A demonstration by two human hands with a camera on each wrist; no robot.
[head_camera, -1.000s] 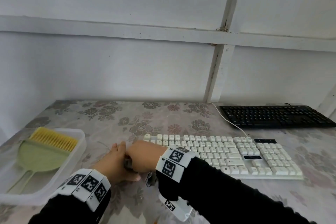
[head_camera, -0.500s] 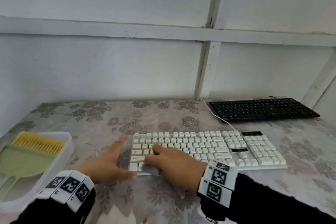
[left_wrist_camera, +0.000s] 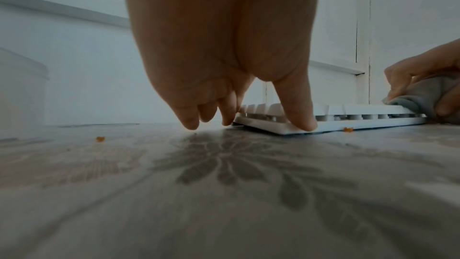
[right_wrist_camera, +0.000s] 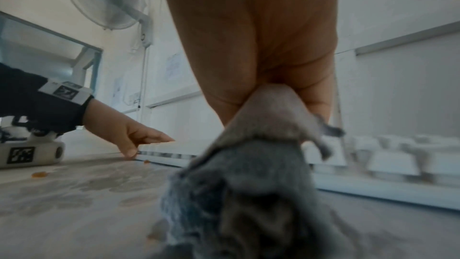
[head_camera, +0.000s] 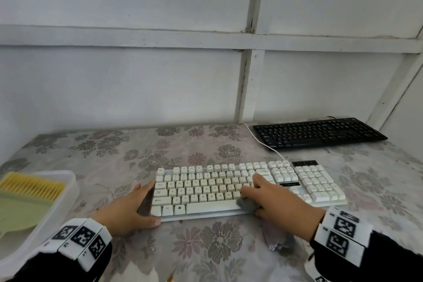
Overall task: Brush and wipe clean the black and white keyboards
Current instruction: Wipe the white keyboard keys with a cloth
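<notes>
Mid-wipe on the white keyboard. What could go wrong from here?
1. The left hand only braces the white keyboard at its left end; a hard wipe may skid it.
2. The grey cloth gripped by the right hand trails onto the table and may drag the orange crumbs back up.
3. The white cable may tug if the board shifts.

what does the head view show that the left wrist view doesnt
Only the head view shows the black keyboard at the back right, the brush lying in the clear tray on the left, and the key tops of the white keyboard.

Only the left wrist view shows orange crumbs on the tablecloth and the thumb pressed against the keyboard's front edge.

Both show the left hand steadying the white keyboard's left end and the right hand holding a grey cloth on it.
</notes>
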